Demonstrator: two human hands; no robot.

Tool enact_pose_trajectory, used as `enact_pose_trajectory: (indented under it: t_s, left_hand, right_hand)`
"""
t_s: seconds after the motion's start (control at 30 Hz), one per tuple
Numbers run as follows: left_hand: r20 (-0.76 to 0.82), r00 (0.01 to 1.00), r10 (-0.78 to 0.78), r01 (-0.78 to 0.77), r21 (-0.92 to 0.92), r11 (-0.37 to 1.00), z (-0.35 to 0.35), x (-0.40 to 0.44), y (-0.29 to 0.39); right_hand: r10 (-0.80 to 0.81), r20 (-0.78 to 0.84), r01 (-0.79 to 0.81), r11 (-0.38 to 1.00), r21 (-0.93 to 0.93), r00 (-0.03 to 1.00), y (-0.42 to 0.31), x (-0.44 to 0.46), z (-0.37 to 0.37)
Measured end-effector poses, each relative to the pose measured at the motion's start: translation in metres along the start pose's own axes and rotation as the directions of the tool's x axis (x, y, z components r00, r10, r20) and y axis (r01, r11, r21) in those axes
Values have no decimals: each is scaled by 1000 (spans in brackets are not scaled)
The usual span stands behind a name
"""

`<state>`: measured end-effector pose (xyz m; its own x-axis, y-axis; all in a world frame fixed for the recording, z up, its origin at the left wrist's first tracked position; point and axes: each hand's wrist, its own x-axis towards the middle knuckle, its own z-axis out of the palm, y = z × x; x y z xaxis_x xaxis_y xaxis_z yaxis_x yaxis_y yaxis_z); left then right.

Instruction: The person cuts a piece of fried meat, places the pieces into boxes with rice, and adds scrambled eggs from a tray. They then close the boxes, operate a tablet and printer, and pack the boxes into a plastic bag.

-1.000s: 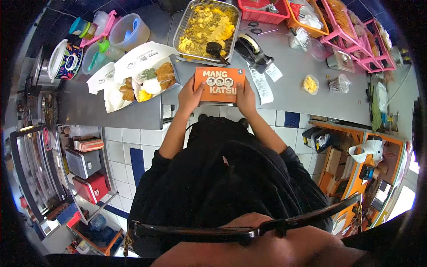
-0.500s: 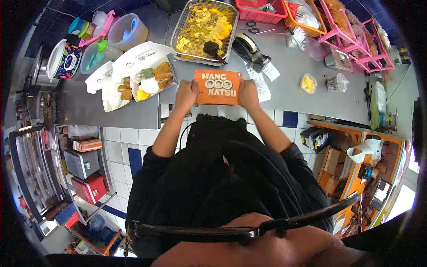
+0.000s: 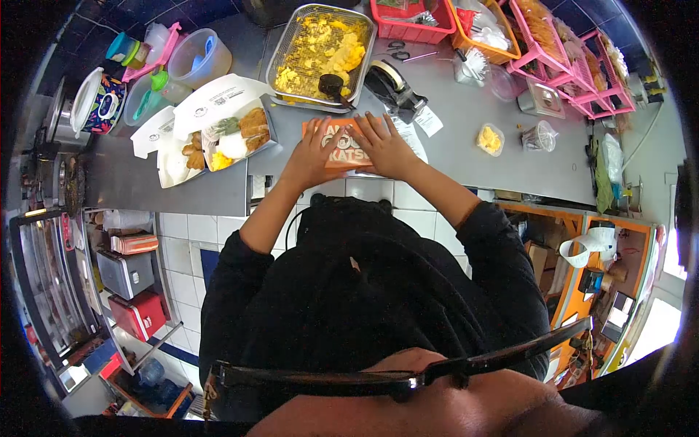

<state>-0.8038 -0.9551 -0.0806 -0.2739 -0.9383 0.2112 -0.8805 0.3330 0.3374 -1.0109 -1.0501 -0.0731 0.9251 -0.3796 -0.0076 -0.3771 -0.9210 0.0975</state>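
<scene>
An orange box printed with white lettering lies on the steel counter near its front edge. My left hand rests on its left part, fingers stretched out over the top. On the right part lies my right hand, also flat with its fingers spread. The two hands cover much of the lettering. To the left stand white takeaway boxes with lids up, holding rice, fried pieces and something yellow. Behind the orange box is a metal tray of yellow food, with a black scoop in it.
A tape dispenser and paper slips sit right of the tray. Further right are a small tub of yellow food and a clear cup. Red, orange and pink baskets line the back right.
Both hands have moved from gripping the orange box's left and right sides to lying flat on its top. The whole view has shifted slightly.
</scene>
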Motion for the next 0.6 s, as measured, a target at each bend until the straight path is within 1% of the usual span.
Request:
enact_pose_trajectory:
  t_s: [0.03,0.07,0.1,0.13,0.17,0.2,0.23,0.27,0.3,0.33,0.37,0.4,0.43,0.47,0.5,0.53,0.57,0.6]
  left_hand:
    - [-18,1000,-26,26,15,1000,-3,-1,8]
    - [-38,998,-50,51,30,998,-5,-2,15]
    - [-38,998,-50,51,28,998,-3,-5,20]
    - [-26,998,-49,52,127,991,-1,-6,24]
    - [-19,998,-52,55,223,973,1,-5,27]
    - [-25,998,-57,61,219,974,3,-5,28]
    - [-21,998,-60,63,241,969,6,-6,30]
    - [-12,998,-62,63,263,963,9,-7,32]
    - [-10,998,-64,64,261,963,12,-7,33]
    - [-60,997,-53,67,264,962,15,-7,34]
    - [-112,993,-43,72,266,961,17,-6,35]
    - [-113,993,-45,73,266,961,20,-6,36]
    - [-110,990,-93,116,237,965,23,-6,39]
    - [-104,985,-141,160,207,965,26,-7,41]
    - [-104,984,-146,164,206,965,33,-7,40]
    - [-120,982,-147,171,222,960,43,-8,38]
    - [-135,980,-149,178,239,955,45,-7,40]
    - [-135,979,-153,182,238,954,47,-7,41]
  right_hand:
    - [-30,-143,34,999,27,989,3,-2,-4]
    - [-32,-142,36,999,25,989,12,-4,-9]
    - [-23,-179,69,964,256,984,24,-5,-15]
    - [-4,-214,107,876,471,977,39,-6,-18]
    - [274,-388,-29,847,531,880,51,-9,-5]
    - [548,-358,-255,750,610,756,68,-7,7]
    - [771,-301,-441,586,679,562,81,-2,6]
    - [769,-297,-442,588,678,566,101,1,12]
    - [736,42,-480,396,783,676,125,3,21]
    - [582,360,-550,187,814,729,136,1,25]
    - [581,361,-551,185,814,729,138,-3,31]
    - [543,417,-451,-78,889,729,141,-5,37]
    - [490,462,-325,-340,882,739,141,-7,38]
    - [487,462,-328,-339,882,741,140,-13,39]
    - [511,394,-148,-455,878,764,135,-23,41]
    - [544,327,37,-554,832,773,130,-32,42]
    - [541,330,34,-555,831,774,126,-39,43]
    - [584,261,85,-497,864,768,123,-46,45]
